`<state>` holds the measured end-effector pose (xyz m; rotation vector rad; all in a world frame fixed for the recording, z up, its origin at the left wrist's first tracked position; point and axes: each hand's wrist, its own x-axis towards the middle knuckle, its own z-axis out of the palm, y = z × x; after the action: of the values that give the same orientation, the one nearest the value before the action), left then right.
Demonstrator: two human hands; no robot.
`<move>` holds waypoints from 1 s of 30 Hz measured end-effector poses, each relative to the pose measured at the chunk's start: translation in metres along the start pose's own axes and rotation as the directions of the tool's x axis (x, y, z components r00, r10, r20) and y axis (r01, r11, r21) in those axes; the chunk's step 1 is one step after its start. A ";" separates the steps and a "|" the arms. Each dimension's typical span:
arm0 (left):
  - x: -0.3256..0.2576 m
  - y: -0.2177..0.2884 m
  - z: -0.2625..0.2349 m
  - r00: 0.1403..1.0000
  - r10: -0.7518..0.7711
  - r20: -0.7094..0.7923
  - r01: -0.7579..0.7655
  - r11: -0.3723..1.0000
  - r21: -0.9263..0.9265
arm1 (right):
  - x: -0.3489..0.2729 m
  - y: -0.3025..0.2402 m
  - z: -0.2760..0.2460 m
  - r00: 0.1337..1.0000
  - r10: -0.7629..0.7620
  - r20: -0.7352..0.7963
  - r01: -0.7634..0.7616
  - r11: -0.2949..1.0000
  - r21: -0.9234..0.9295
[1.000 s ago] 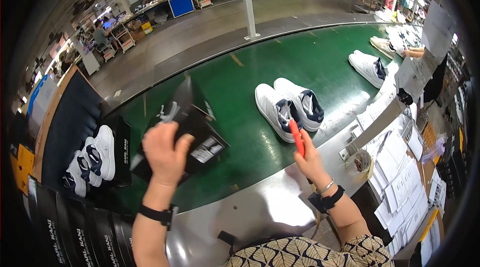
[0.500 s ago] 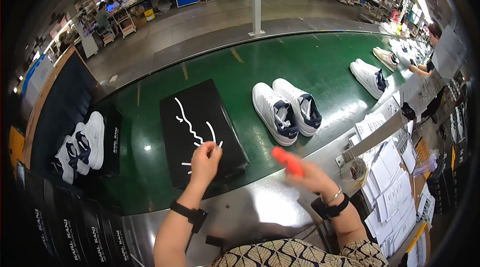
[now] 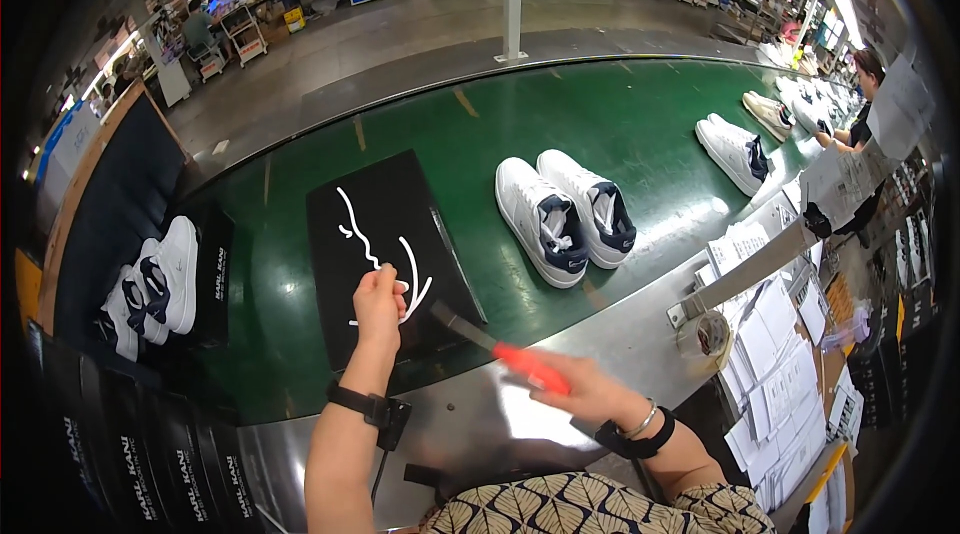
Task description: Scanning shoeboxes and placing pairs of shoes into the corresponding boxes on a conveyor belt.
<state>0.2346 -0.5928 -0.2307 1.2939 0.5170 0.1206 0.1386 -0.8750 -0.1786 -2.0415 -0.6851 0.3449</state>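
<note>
My left hand (image 3: 380, 306) is over the black shoe box (image 3: 372, 219), its fingers pinched together. What they hold, if anything, I cannot make out. White curved lines mark the lid of the box. My right hand (image 3: 592, 389) grips a red-handled tool with a flat metal blade (image 3: 530, 366), blurred by motion. Its blade points left toward the near right edge of the box. Beyond the tool, a pair of white sneakers (image 3: 545, 224) with dark navy linings stands on the green work surface (image 3: 470, 149), paper stuffing inside.
More white sneakers (image 3: 165, 279) stand by a black box at the left, above stacked black boxes (image 3: 150, 454). A tape roll (image 3: 705, 336) and stacked papers (image 3: 765, 384) lie at the right. Farther along are another pair (image 3: 733, 154) and a person (image 3: 862, 99).
My right hand has swung left, bringing the tool's blade close to the box. My left hand has shifted slightly left over the lid. The whole view has shifted a little.
</note>
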 end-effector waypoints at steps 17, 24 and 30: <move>-0.018 -0.031 -0.006 0.866 0.480 0.139 -0.482 0.732 0.481 | -0.075 0.062 -0.029 0.670 0.515 -0.535 -0.470 0.852 0.232; -0.018 -0.032 -0.012 0.846 0.509 0.160 -0.510 0.682 0.525 | -0.073 0.066 -0.035 0.681 0.418 -0.601 -0.374 0.904 0.205; -0.021 -0.025 -0.004 0.820 0.547 0.168 -0.533 0.623 0.573 | -0.069 0.069 -0.020 0.651 0.366 -0.665 -0.335 0.925 0.181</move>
<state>0.2093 -0.6039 -0.2487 2.0648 0.1508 0.5142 0.1158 -0.9589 -0.2284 -2.0435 0.1958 -0.2053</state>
